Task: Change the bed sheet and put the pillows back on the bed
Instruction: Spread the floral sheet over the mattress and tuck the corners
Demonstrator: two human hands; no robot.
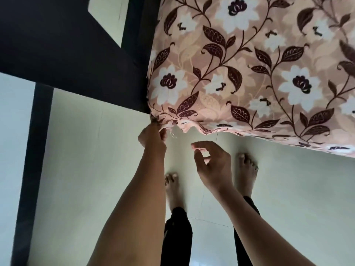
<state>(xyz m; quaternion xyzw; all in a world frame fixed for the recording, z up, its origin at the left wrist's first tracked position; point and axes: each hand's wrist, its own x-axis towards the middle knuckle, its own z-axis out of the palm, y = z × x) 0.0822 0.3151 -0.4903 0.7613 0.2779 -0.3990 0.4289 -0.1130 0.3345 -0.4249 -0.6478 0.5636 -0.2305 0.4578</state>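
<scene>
One dark bed frame borders the bed's left edge. At the bed's near left corner, the left hand pinches with its fingers the hem of the one pink cloth sheet printed with white flowers and dark leaves, which covers the mattress. The right hand hovers just below the near edge, fingers loosely curled, holding nothing. Two bare feet stand on the pale tiled floor.

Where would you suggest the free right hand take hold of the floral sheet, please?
Probably the loose, rippled hem of the floral sheet, just beside where the left hand pinches the corner. The right hand should come from below: the hem hangs free there, while the top lies flat.
</scene>
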